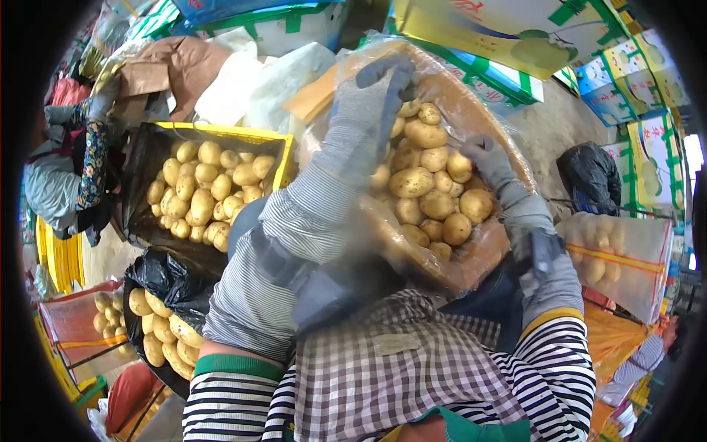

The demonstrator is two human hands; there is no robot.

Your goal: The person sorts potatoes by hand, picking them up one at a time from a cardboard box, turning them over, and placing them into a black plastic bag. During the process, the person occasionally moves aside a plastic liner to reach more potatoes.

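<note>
A carton (482, 254) lined with brown paper and clear plastic film stands before me, holding a heap of potatoes (436, 204). My left hand (383, 81), in a grey glove, is at the carton's far end with its fingers bent over the plastic liner (352, 62); it looks closed on the film. Over the right side of the heap is my right hand (490, 158), also gloved. Its fingers are curled together beside the potatoes and the paper wall, and what they hold, if anything, is hidden.
On the left stand a yellow crate (283, 158) of potatoes and, nearer, a black bag (173, 276) with more potatoes. Printed cartons (515, 33) are stacked ahead and right. A mesh potato bag (626, 258) is at right. Another person's sleeve (92, 162) shows far left.
</note>
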